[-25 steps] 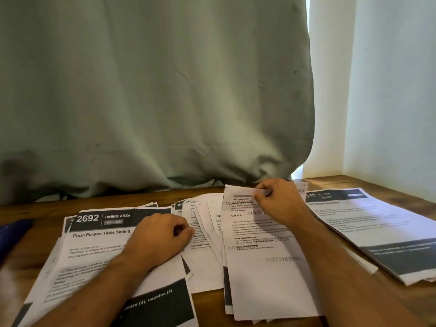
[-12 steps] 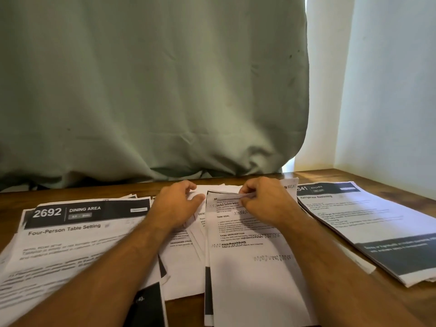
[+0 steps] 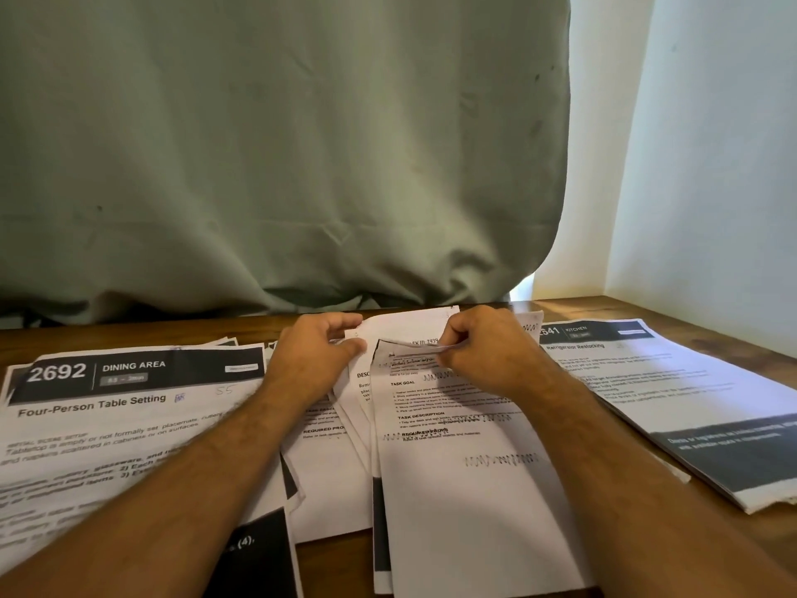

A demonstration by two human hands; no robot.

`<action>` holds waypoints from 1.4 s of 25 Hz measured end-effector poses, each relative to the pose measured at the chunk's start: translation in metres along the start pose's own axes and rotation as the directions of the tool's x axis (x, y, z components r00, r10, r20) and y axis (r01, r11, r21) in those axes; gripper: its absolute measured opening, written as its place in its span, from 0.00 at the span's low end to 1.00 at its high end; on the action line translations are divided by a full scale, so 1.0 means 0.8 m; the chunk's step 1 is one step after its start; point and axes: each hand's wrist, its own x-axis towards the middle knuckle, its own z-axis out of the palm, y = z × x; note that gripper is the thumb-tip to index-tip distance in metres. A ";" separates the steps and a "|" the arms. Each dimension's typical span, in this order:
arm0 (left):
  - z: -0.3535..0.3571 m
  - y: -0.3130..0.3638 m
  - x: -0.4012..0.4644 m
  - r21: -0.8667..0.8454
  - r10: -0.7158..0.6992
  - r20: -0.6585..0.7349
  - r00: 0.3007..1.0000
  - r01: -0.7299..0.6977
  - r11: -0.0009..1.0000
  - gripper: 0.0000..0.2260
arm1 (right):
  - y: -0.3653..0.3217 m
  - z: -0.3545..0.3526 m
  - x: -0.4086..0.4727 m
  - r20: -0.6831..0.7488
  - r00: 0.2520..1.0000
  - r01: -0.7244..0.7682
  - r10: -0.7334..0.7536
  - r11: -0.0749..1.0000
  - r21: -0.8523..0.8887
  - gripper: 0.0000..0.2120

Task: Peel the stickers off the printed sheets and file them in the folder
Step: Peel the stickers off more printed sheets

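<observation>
A printed sheet (image 3: 465, 502) with black scribbles lies in the middle of the wooden table (image 3: 612, 306). My right hand (image 3: 487, 351) pinches a thin sticker strip (image 3: 425, 346) at the sheet's top edge, partly lifted off the paper. My left hand (image 3: 317, 358) sits just left of it, thumb and fingers on the corner of a white sheet (image 3: 403, 328) behind. No folder is in view.
A "2692 Dining Area" stack (image 3: 108, 407) covers the left of the table. A "Kitchen" stack (image 3: 673, 390) lies at the right, near the table's edge. Loose sheets (image 3: 332, 463) overlap between them. A grey-green curtain (image 3: 276, 157) hangs behind, white wall at right.
My left hand moved from the left stack up to the white sheet beside my right hand. My right hand has kept its pinch at the top of the middle sheet.
</observation>
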 end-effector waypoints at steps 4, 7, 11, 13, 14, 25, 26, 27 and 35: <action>-0.004 0.003 -0.008 -0.018 0.005 -0.040 0.999 -0.005 1.000 0.14 | 0.003 -0.003 -0.008 0.003 1.000 -0.017 0.017 0.999 0.042 0.10; -0.004 0.007 -0.014 -0.037 -0.004 -0.034 0.999 0.003 0.999 0.12 | 0.004 -0.007 -0.015 0.032 0.999 -0.041 0.038 0.995 0.091 0.11; -0.001 0.013 -0.016 -0.037 -0.012 -0.039 0.999 0.010 0.999 0.03 | 0.005 -0.009 -0.017 0.059 0.997 -0.053 0.048 0.994 0.099 0.13; -0.002 0.018 -0.019 0.004 0.013 -0.060 0.998 -0.012 1.000 0.04 | 0.006 -0.010 -0.015 0.063 0.997 -0.062 0.055 0.992 0.113 0.13; -0.004 0.020 -0.021 0.012 0.042 -0.078 0.996 -0.041 0.999 0.04 | 0.008 -0.010 -0.015 0.068 0.996 -0.066 0.058 0.990 0.122 0.12; -0.014 0.012 -0.040 -0.262 0.229 0.313 0.922 -0.149 0.954 0.10 | 0.001 -0.013 -0.025 0.063 0.998 0.002 -0.015 0.980 0.200 0.18; -0.013 0.011 -0.038 -0.278 0.207 0.279 0.938 -0.127 0.952 0.13 | 0.001 -0.012 -0.024 0.090 0.996 -0.020 0.004 0.984 0.177 0.13; -0.012 0.010 -0.034 -0.244 0.157 0.203 0.966 -0.105 0.964 0.14 | 0.001 -0.011 -0.023 0.102 0.995 -0.034 0.017 0.986 0.166 0.10; -0.009 -0.006 -0.009 0.200 -0.062 0.075 0.995 0.046 0.979 0.21 | -0.003 -0.009 -0.023 0.111 0.992 -0.084 0.064 0.978 0.189 0.11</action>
